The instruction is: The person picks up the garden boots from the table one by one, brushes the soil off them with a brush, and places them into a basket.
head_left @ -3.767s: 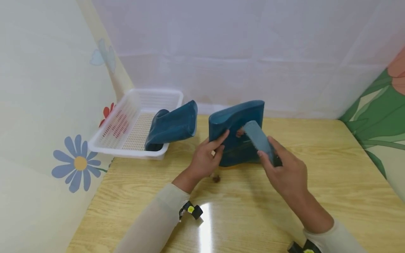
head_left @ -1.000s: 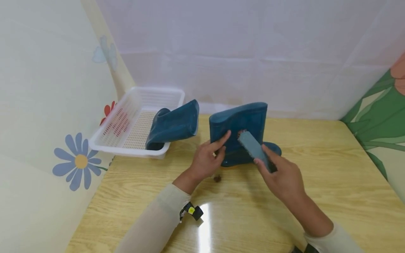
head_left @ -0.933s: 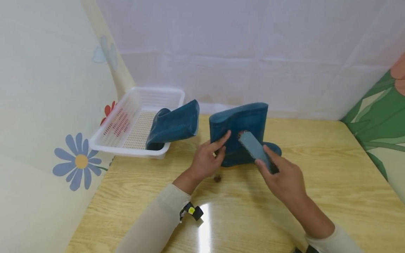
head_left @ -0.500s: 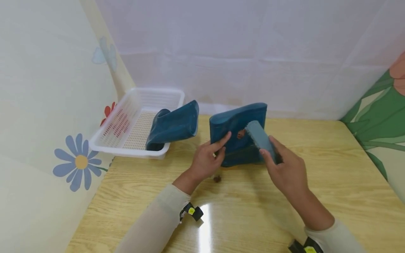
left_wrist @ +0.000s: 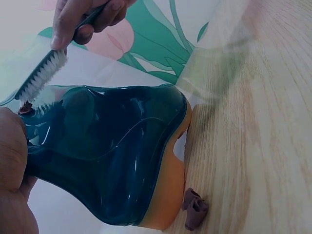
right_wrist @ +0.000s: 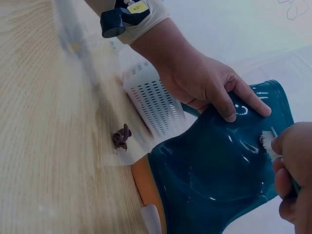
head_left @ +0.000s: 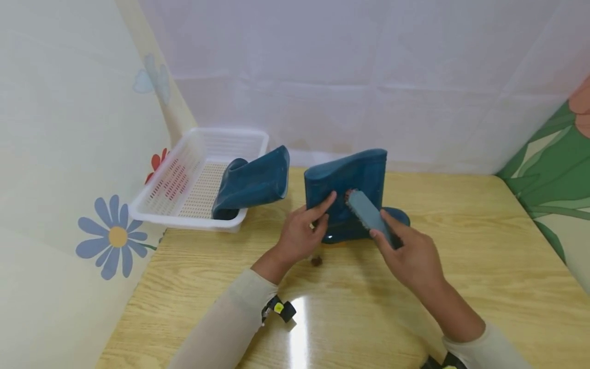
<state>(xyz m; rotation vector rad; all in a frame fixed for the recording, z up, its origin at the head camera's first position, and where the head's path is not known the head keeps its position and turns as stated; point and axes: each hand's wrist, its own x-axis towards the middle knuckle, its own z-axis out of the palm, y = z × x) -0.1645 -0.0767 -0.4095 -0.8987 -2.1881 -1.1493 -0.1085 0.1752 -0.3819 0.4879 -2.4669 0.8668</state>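
A dark teal rain boot (head_left: 341,179) with an orange sole stands upright on the table. My left hand (head_left: 301,233) grips the rear of its shaft, two fingers lying against the near side. In my right hand (head_left: 415,256) is a scrub brush (head_left: 369,210) with a grey-green back and white bristles (left_wrist: 44,75). The brush's tip touches a brown, clay-like lump (left_wrist: 25,108) stuck on the boot's shaft and partly covers it. Beside the sole, a loose brown lump (right_wrist: 122,137) lies on the wood.
A white perforated plastic basket (head_left: 161,221) stands at the table's back left. A second teal boot (head_left: 253,179) leans in it, its shaft over the rim. The wood-grain table (head_left: 484,246) meets a white-covered wall behind.
The brush has moved off the brown lump to the upper right, then back down and left onto it. My left hand and the boot stay nearly still.
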